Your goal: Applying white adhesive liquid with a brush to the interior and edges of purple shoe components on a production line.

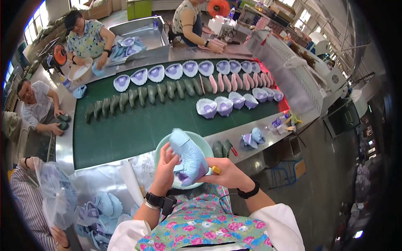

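My right hand [226, 173] is closed on the lower right edge of a light-blue and purple shoe upper [190, 159], with a yellow-handled tool [216, 170] tucked in the same grip. My left hand [166, 161] has its fingers bent and partly spread at the upper's left side; I cannot tell how firmly they hold. The upper is above a mint-green basin [201, 137], hiding much of its inside. Near left, a co-worker's clear plastic bag [58, 196] contains bluish-purple pieces, beside a heap of blue uppers [106, 209]. Far left, a pale tub [78, 78] has something white in it, and a metal trough [140, 30] holds blue pieces [130, 47] at its near end.
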The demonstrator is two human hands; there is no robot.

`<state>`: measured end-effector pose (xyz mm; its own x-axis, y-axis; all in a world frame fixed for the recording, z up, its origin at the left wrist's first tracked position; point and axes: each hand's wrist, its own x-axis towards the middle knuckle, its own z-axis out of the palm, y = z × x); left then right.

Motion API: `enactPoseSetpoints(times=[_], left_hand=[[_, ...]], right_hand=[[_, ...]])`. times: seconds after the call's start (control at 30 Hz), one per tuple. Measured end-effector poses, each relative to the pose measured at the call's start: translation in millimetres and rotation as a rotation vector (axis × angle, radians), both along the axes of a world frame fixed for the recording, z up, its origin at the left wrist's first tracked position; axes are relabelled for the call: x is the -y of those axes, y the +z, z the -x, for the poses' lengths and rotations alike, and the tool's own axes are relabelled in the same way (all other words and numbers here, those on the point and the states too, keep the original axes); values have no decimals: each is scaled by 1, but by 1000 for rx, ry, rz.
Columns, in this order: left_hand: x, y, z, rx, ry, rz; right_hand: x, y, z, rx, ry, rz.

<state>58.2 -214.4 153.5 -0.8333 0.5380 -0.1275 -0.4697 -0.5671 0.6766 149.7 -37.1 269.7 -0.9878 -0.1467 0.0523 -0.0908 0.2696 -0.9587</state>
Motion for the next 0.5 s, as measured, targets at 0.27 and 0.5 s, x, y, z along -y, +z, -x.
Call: enactPoseSetpoints(times=[0.27,0.5], left_hand=[[51,10,-47,-767,-310,592],[94,1,-82,-249,-153,466]], right_hand=[[9,-23,2,106,389,-199],[6,-50,15,-228,108,-408]])
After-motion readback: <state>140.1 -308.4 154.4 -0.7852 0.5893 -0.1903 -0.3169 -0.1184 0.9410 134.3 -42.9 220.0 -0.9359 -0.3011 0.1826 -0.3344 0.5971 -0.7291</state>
